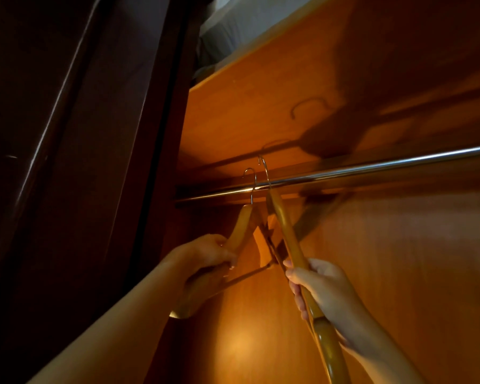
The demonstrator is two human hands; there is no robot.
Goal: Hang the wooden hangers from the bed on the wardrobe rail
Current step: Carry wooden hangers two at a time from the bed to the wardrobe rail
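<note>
The wardrobe rail [372,166] serves as the reference throughout. Two wooden hangers sit at its left end, close to the dark door frame [161,134], with both metal hooks raised to rail level.

The left hand [205,259], below the rail, is closed around the shoulder of the left hanger [240,231]; its fingers wrap the wood and appear to trap the lower bar as well. That hanger's hook [250,178] curves over the rail, so it appears seated or very nearly so — contact on the far side is not visible.

The right hand [319,289], lower and right of the left one, is closed around the arm of the right hanger [284,225], fingers curled fully round the wood. This hanger slopes steeply, its hook [263,167] standing just right of the first and rising above the rail. Whether it has dropped on cannot be determined.

Gripping low on the wood keeps the hooks free and lets each hand steer from below. The hangers cross beneath the rail, likely because they are placed close together.

A shelf [261,101] runs above the rail, limiting lift clearance.
</note>
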